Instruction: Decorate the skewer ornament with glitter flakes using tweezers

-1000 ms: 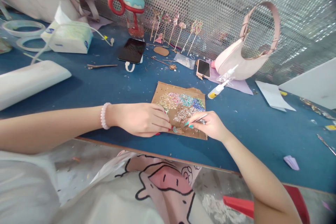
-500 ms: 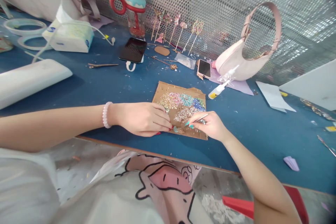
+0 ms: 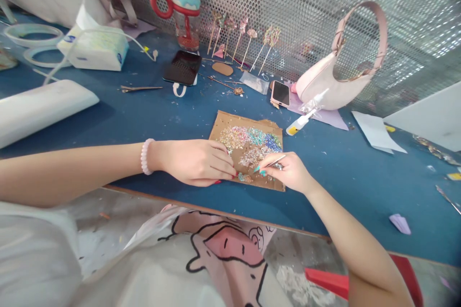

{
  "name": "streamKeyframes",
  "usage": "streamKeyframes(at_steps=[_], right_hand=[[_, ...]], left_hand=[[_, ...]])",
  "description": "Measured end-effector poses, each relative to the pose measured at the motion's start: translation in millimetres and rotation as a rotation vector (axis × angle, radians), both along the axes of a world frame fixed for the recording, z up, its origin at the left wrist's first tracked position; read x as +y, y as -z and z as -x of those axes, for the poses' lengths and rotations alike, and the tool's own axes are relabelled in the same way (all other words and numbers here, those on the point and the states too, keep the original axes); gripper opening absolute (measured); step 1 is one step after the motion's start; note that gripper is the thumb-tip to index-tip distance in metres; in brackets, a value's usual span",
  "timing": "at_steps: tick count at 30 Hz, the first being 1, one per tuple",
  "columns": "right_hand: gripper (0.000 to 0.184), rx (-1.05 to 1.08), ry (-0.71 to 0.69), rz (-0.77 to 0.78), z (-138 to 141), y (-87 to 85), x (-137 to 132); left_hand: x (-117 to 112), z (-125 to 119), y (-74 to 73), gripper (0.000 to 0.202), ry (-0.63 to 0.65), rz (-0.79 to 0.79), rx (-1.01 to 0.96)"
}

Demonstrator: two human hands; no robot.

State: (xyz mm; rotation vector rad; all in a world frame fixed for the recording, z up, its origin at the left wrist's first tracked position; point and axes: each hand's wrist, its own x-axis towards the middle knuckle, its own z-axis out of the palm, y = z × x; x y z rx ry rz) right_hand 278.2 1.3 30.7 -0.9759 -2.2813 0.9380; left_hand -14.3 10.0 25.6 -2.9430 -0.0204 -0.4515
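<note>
A piece of cardboard [image 3: 224, 122] lies on the table in front of me, with loose piles of small coloured rhinestones [image 3: 252, 141] in pink, gold, turquoise, blue and pale tones. At its near edge, my left hand [image 3: 203, 163] is closed, fingertips pinching the side of a small gem-covered ornament [image 3: 245, 178]. What part of it lies under the fingers is hidden. My right hand [image 3: 290, 172] pinches slim metal tweezers [image 3: 276, 160]; their tip points down left, close beside the ornament. Whether a stone is in the tip is too small to tell.
Behind the cardboard are a black phone [image 3: 183, 68], a pink-cased phone [image 3: 280, 93], a glue bottle [image 3: 299, 124] and a handbag [image 3: 324, 81]. Decorated sticks [image 3: 248, 43] stand against the perforated metal screen. Scissors [image 3: 141, 88], a tissue pack [image 3: 99, 50] and a white device [image 3: 46, 110] lie left.
Both hands hold almost the same pose and place over the cardboard. No object has visibly moved.
</note>
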Motion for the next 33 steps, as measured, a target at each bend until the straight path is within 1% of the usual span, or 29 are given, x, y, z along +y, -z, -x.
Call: streamKeyframes(at_steps=[2,4,6,7,11,13,15,18,21,26,29,33], right_hand=[[0.025,0.016,0.003,0.009,-2,-0.3,1],[0.028,0.037,0.013,0.010,-5,-0.3,2],[0.030,0.058,0.030,0.004,-9,0.2,4],[0.030,0.067,0.040,0.000,-10,0.6,5],[0.030,0.075,0.066,-0.010,-13,2.6,8],[0.029,0.066,0.072,-0.009,-12,3.7,8],[0.028,0.057,0.074,-0.010,-11,4.6,8],[0.027,0.054,0.074,-0.014,-10,5.0,8],[0.026,0.058,0.074,-0.020,-10,4.0,8],[0.025,0.049,0.067,-0.026,-9,2.9,8],[0.025,0.041,0.063,-0.026,-8,3.7,8],[0.023,0.038,0.065,-0.021,-9,4.5,9]], left_hand=[[0,0,-1.2,0.053,-0.024,0.052,0.047],[0,-1,-2.5,0.060,-0.051,0.128,0.103],[1,-1,-3.4,0.067,-0.059,0.171,0.124],[1,-1,-3.5,0.067,-0.051,0.167,0.114],[2,0,-3.2,0.060,0.001,0.089,0.017],[2,1,-3.5,0.061,-0.029,0.113,-0.002],[3,1,-3.9,0.062,-0.090,0.164,0.009],[4,2,-4.4,0.053,-0.161,0.191,0.045],[4,3,-5.2,0.041,-0.189,0.163,0.072],[1,4,-8.8,0.020,-0.172,0.130,0.059],[0,4,-11.0,0.028,-0.168,0.145,0.061],[-2,3,-12.1,0.028,-0.193,0.205,0.073]])
